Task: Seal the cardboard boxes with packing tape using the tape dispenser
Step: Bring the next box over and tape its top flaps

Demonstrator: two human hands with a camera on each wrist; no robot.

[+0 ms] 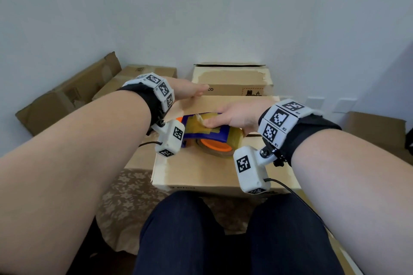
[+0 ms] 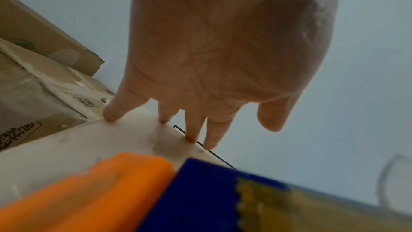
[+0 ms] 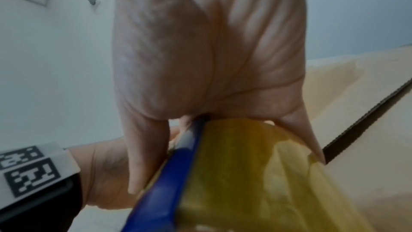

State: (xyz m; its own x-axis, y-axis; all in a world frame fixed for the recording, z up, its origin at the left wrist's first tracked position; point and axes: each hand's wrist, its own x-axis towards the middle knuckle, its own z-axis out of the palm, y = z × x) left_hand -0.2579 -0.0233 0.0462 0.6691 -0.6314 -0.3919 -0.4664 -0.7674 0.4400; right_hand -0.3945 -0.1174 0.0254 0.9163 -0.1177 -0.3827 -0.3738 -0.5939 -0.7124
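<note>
On the near cardboard box, in front of the person's knees: one tape dispenser, blue frame, orange hub, roll of yellowish packing tape, lying on the box top near its far edge. Right hand is gripping the dispenser from above, thumb on the blue frame, fingers curling over the roll. Left hand is lying flat, fingers straight and slightly spread, fingertips pressing the box's far flap. Behind, against the wall: second box, standing closed. To the left: further boxes, leaning and stacked.
</note>
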